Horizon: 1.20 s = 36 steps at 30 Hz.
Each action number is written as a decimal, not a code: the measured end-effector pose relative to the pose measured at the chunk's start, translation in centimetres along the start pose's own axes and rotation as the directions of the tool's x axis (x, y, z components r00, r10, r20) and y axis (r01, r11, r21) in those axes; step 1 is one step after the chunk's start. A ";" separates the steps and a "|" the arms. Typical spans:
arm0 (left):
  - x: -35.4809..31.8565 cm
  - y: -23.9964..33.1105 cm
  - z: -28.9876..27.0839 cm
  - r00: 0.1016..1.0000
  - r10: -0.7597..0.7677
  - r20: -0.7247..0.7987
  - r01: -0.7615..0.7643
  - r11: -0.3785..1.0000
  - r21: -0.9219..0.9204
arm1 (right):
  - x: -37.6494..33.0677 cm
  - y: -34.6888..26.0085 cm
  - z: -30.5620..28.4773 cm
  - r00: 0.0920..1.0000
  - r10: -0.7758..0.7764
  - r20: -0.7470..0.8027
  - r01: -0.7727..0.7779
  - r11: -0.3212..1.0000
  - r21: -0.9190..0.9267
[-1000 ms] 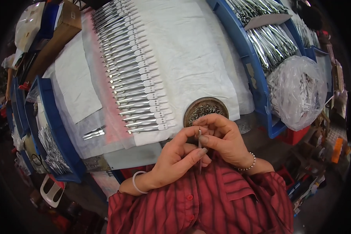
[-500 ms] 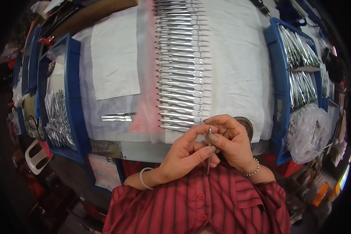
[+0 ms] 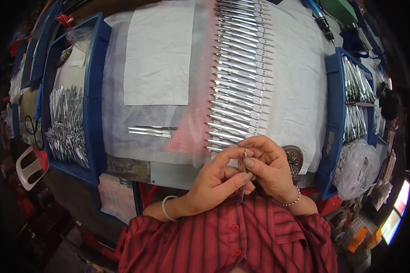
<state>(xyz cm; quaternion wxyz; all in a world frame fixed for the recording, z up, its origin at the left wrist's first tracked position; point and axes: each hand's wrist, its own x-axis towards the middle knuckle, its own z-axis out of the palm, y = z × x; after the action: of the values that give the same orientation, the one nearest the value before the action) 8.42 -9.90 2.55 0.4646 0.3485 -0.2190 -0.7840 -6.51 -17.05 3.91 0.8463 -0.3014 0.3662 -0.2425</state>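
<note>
Close in front of my striped shirt, both hands are closed around a slender metal piece point(image 3: 242, 194), held upright. My left hand point(image 3: 223, 178) grips its lower part between thumb and fingers. My right hand point(image 3: 271, 169) pinches its upper end, where a thin tip shows; the fingers hide most of the rest. Just beyond the hands, a long row of slim silver tweezer-like pieces point(image 3: 237, 93) lies side by side on white cloth. Beside my right hand sits a round dish point(image 3: 293, 161) of tiny metal parts.
Several loose slim pieces point(image 3: 150, 132) lie left of the row, below a white cloth point(image 3: 157, 59). Blue bins point(image 3: 95, 95) of metal pieces stand at left and right, the right one with a plastic bag point(image 3: 357, 168). A blue-handled tool point(image 3: 321, 20) lies at the far right.
The whole view has shifted, so the row and left cloth appear farther right and the small-parts dish shows more. My hands keep nearly the same grip on the metal piece.
</note>
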 end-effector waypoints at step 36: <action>2.2 0.1 2.3 0.963 -0.241 0.116 0.246 0.969 -0.024 | -3.1 -0.2 -2.8 0.997 -0.003 -0.077 0.012 0.993 0.120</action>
<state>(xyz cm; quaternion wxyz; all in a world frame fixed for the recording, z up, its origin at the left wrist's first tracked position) 6.06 -11.82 3.39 0.3583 0.3192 -0.1853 -0.8576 -10.55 -16.16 3.97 0.8474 -0.2418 0.3819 -0.2787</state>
